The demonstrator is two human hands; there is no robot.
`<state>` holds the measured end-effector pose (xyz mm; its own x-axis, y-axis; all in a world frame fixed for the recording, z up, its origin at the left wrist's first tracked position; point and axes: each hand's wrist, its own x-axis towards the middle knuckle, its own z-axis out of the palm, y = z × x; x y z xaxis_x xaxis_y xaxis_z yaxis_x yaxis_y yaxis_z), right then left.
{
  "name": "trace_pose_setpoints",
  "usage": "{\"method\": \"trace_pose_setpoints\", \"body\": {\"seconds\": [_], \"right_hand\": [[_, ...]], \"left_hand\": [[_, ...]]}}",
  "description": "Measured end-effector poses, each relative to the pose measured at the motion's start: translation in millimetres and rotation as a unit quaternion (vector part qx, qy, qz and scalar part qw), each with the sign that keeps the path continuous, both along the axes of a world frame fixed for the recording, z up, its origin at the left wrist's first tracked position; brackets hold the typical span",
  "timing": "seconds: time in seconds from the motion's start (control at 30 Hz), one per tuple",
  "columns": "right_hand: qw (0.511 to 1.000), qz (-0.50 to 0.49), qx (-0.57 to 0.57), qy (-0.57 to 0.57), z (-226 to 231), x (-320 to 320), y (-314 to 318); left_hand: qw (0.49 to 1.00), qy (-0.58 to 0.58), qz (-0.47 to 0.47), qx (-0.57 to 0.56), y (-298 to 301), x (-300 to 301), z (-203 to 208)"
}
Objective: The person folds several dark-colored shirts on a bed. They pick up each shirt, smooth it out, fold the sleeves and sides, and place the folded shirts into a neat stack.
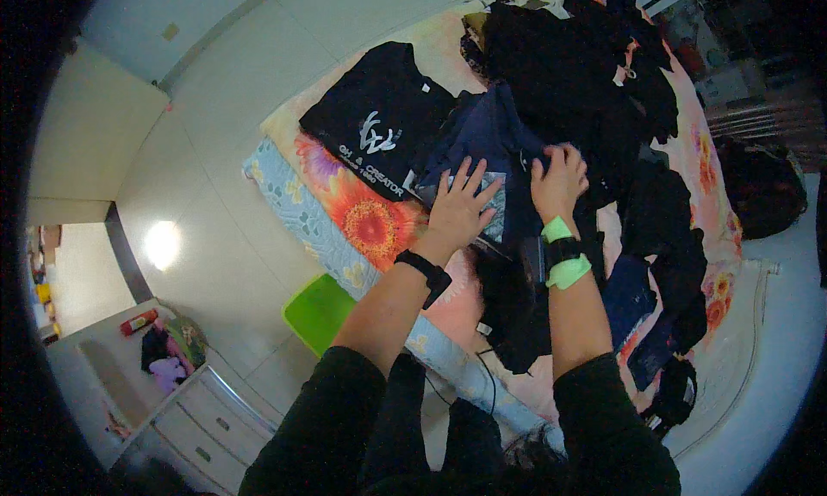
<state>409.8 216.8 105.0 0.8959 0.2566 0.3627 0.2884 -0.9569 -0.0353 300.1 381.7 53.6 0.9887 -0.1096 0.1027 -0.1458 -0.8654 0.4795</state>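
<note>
On the flower-patterned bed [370, 224], the navy-blue cloth garment [484, 127], seemingly light, limp and best held by its edges, was touched by the flat-spread, empty left grip [461, 210] and curled right grip [558, 186], whose hold was unclear.

dark sleeves [320, 423], dark trousers [472, 437]; black left wristband [424, 277], black and light-green right wristband [565, 253].
</note>
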Motion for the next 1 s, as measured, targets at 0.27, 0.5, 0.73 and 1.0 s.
{"method": "trace_pose_setpoints", "body": {"seconds": [0.27,0.5,0.73,1.0], "right_hand": [[0.98,0.05,0.114,0.155,37.6,95.0,99.3],[0.939,-0.013,0.036,0.342,14.3,143.7,121.8],[0.786,-0.037,0.372,0.493,-8.3,156.1,92.5],[0.525,0.019,0.634,0.567,-20.2,159.0,69.7]], "left_hand": [[0.999,-0.028,0.022,-0.003,-3.1,-3.8,-6.9],[0.998,-0.029,0.048,-0.012,-0.9,-7.2,1.6],[0.911,-0.111,0.317,-0.238,38.2,-24.5,5.6],[0.894,-0.043,0.323,-0.308,67.6,-25.8,-9.4]]}}
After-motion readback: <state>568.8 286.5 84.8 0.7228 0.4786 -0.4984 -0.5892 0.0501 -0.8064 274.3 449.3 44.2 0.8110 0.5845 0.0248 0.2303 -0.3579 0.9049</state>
